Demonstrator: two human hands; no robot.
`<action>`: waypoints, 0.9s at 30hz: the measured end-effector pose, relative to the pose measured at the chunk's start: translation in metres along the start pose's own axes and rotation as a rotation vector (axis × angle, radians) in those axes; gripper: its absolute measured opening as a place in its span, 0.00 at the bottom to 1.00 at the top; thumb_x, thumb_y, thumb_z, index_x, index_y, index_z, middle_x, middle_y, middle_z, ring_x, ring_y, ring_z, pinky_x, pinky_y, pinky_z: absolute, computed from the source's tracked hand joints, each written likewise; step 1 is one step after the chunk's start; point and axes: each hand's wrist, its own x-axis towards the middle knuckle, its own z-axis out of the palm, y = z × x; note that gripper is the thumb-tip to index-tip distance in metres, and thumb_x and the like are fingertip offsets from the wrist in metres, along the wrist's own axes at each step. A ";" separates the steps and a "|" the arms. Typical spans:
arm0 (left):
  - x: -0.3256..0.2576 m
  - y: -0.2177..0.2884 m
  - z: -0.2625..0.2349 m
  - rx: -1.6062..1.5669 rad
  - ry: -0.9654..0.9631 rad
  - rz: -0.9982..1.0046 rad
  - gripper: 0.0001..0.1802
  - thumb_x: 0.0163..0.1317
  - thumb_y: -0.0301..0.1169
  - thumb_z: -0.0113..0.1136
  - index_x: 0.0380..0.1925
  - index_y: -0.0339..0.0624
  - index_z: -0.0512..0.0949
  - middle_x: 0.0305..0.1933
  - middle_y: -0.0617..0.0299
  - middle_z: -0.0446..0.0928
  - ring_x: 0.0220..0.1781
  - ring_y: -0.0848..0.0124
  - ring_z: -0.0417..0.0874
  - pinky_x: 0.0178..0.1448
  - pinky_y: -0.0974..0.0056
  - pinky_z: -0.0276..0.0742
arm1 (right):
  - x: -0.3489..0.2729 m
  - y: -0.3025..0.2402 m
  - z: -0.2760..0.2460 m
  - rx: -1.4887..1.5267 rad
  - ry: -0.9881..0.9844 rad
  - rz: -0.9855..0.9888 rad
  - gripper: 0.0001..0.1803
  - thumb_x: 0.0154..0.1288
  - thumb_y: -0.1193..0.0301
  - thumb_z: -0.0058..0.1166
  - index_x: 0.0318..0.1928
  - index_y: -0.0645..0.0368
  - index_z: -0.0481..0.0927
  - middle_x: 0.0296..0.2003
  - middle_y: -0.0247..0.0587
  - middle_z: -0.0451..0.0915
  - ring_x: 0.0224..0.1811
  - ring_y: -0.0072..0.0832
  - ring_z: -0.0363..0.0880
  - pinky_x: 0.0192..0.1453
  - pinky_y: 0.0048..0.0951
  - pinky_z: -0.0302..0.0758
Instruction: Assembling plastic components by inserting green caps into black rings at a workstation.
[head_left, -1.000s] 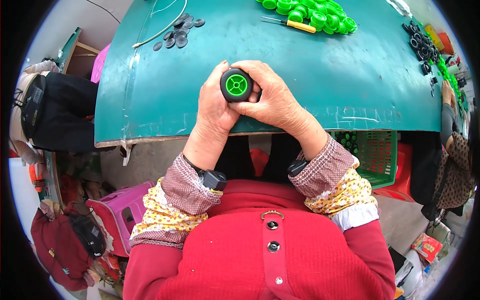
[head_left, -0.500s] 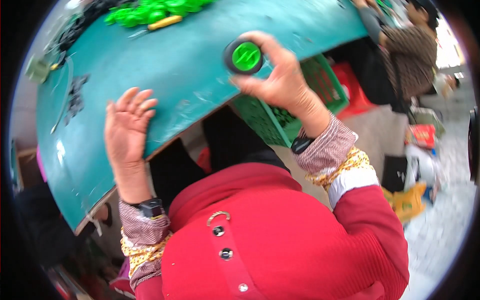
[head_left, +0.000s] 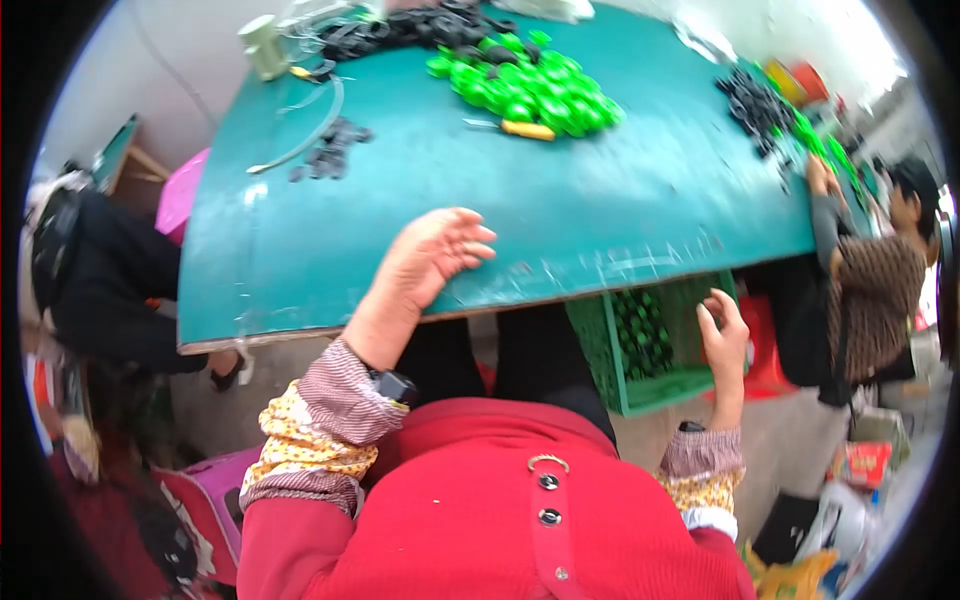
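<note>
Resting palm-down near the front edge of the teal bench [head_left: 620, 210], the left hand [head_left: 425, 262] lies open with fingers spread, holding nothing. At about four o'clock from it, below the bench edge, the right hand [head_left: 725, 335] hangs open and empty just beside the green crate [head_left: 600, 350], which seems to hold dark wheels, though the view there is dim. Green wheel hubs [head_left: 525, 85] and a yellow-handled screwdriver [head_left: 520, 128] lie at one o'clock, well apart.
</note>
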 end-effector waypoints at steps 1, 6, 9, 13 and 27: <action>-0.003 0.008 0.003 0.049 0.024 -0.054 0.16 0.60 0.36 0.49 0.39 0.33 0.72 0.37 0.48 0.76 0.36 0.63 0.79 0.40 0.65 0.75 | 0.008 -0.010 0.005 0.100 0.002 -0.025 0.17 0.52 0.73 0.56 0.44 0.63 0.74 0.31 0.44 0.78 0.34 0.29 0.77 0.40 0.28 0.72; 0.008 0.065 -0.004 0.315 0.075 0.099 0.14 0.59 0.37 0.51 0.38 0.36 0.73 0.36 0.54 0.77 0.35 0.68 0.79 0.39 0.69 0.73 | 0.061 -0.069 0.041 0.114 -0.186 -0.208 0.16 0.51 0.74 0.55 0.42 0.65 0.74 0.29 0.45 0.78 0.33 0.30 0.77 0.39 0.27 0.72; 0.037 0.101 -0.028 0.733 0.225 0.141 0.14 0.57 0.38 0.53 0.37 0.39 0.74 0.35 0.59 0.78 0.34 0.74 0.77 0.38 0.71 0.70 | 0.107 -0.095 0.074 0.094 -0.255 -0.410 0.15 0.50 0.74 0.55 0.40 0.65 0.74 0.28 0.45 0.78 0.31 0.33 0.77 0.38 0.29 0.72; 0.103 0.134 -0.057 1.153 0.282 0.225 0.18 0.54 0.38 0.55 0.40 0.36 0.74 0.35 0.59 0.78 0.34 0.72 0.78 0.38 0.68 0.71 | 0.163 -0.131 0.108 0.197 -0.276 -0.435 0.13 0.52 0.74 0.55 0.39 0.66 0.74 0.27 0.44 0.78 0.29 0.31 0.77 0.36 0.28 0.72; 0.261 0.140 -0.087 1.988 0.529 0.450 0.22 0.41 0.39 0.63 0.37 0.40 0.76 0.39 0.54 0.74 0.42 0.61 0.75 0.47 0.61 0.70 | 0.199 -0.109 0.156 0.550 -0.095 -0.210 0.05 0.57 0.76 0.52 0.35 0.65 0.76 0.19 0.33 0.74 0.20 0.15 0.72 0.25 0.17 0.68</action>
